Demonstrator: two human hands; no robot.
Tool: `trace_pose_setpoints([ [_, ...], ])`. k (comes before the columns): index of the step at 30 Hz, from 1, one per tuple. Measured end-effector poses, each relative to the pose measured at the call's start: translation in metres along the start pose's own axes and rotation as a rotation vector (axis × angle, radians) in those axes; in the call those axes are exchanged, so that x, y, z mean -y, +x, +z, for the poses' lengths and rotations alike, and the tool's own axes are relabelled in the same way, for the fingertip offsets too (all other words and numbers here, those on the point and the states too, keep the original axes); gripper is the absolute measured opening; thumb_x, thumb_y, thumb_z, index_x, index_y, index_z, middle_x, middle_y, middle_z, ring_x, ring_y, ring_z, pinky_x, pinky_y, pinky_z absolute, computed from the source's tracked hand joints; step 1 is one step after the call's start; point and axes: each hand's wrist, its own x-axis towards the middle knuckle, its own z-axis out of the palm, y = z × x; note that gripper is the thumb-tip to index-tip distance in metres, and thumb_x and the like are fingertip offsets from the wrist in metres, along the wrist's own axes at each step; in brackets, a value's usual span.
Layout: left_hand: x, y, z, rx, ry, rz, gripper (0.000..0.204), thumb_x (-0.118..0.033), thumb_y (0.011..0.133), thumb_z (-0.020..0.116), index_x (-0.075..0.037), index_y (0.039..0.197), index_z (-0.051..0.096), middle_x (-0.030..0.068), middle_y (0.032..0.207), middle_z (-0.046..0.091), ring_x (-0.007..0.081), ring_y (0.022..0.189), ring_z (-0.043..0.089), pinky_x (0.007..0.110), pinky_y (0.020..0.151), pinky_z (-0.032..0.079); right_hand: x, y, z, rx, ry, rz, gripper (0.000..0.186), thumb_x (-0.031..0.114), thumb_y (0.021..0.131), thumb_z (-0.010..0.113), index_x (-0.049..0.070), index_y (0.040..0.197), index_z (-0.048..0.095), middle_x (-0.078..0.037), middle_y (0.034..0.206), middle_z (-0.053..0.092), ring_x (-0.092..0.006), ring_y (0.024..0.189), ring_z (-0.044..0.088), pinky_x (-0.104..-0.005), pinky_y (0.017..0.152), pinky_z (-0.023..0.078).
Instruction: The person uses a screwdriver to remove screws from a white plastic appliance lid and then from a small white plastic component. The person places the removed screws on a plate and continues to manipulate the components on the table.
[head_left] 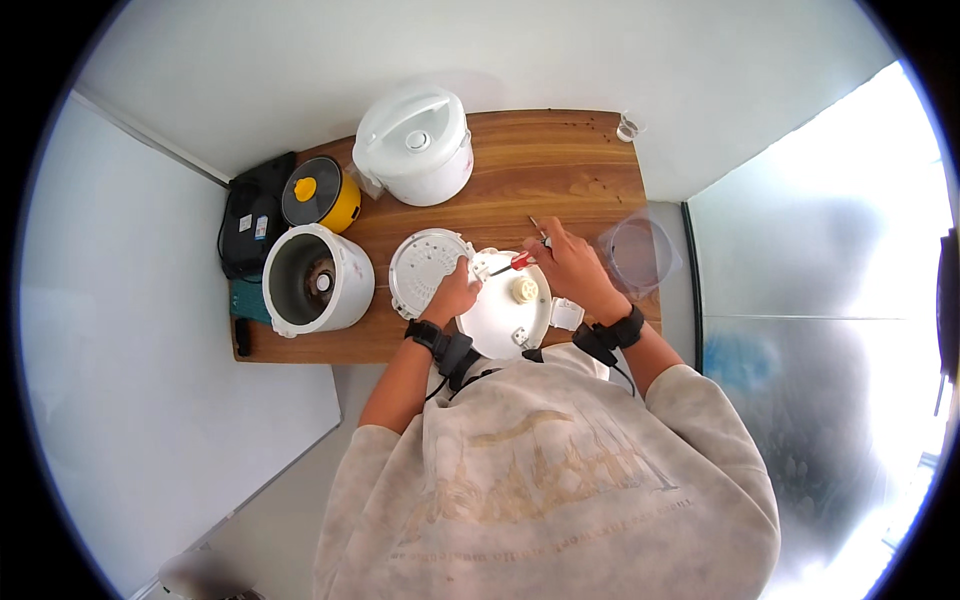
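My right hand (567, 260) is closed on a red-handled screwdriver (519, 261), whose shaft points toward the hinge area at the upper left of a white round lid piece (505, 318). My left hand (455, 290) grips that piece's upper-left edge, beside a second, perforated white disc (418, 265). A cream ribbed round part (525, 290) sits on the white piece, and a small white flap (566, 313) sticks out at its right. My right hand also seems to have another slim metal item between its fingers; I cannot make out what it is.
A closed white cooker (420, 165) stands at the table's (590, 150) back. An open white cooker (320, 280), yellow pot (340, 208) and black appliance (250, 230) are left. A clear container (640, 255) and small glass (627, 128) are right. Walls border the table.
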Motion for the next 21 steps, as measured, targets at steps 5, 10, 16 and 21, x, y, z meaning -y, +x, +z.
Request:
trace_pose_setpoints([
  [5, -0.001, 0.001, 0.001, -0.019, -0.04, 0.017, 0.056, -0.02, 0.092, 0.06, 0.001, 0.134, 0.03, 0.0359, 0.112, 0.061, 0.0502, 0.107, 0.059, 0.051, 0.091, 0.047, -0.014, 0.0, 0.003, -0.015, -0.021, -0.092, 0.033, 0.025, 0.091, 0.063, 0.001, 0.109, 0.048, -0.024, 0.102, 0.064, -0.0426, 0.089, 0.064, -0.0482, 0.073, 0.05],
  [10, 0.002, 0.001, 0.003, -0.032, -0.036, 0.009, 0.057, -0.021, 0.092, 0.059, 0.001, 0.136, 0.029, 0.0354, 0.112, 0.061, 0.0501, 0.106, 0.06, 0.05, 0.091, 0.048, -0.008, -0.002, 0.002, -0.063, 0.053, -0.315, 0.031, 0.017, 0.087, 0.065, 0.004, 0.11, 0.049, -0.019, 0.095, 0.064, -0.0401, 0.09, 0.062, -0.0457, 0.075, 0.05],
  [16, -0.001, 0.0, 0.001, -0.029, -0.033, -0.011, 0.059, -0.021, 0.091, 0.059, 0.001, 0.137, 0.029, 0.0353, 0.113, 0.061, 0.0496, 0.107, 0.06, 0.05, 0.092, 0.048, -0.013, 0.0, 0.005, -0.041, 0.054, -0.213, 0.031, 0.012, 0.083, 0.066, 0.005, 0.108, 0.049, -0.018, 0.094, 0.064, -0.0388, 0.09, 0.063, -0.0446, 0.075, 0.05],
  [21, 0.002, 0.004, 0.005, -0.041, -0.035, -0.004, 0.058, -0.021, 0.091, 0.059, 0.001, 0.137, 0.03, 0.0345, 0.113, 0.062, 0.0487, 0.107, 0.06, 0.049, 0.092, 0.048, -0.006, -0.008, -0.003, -0.046, 0.053, -0.177, 0.033, 0.012, 0.082, 0.067, 0.004, 0.109, 0.05, -0.019, 0.097, 0.064, -0.0392, 0.09, 0.064, -0.0446, 0.074, 0.051],
])
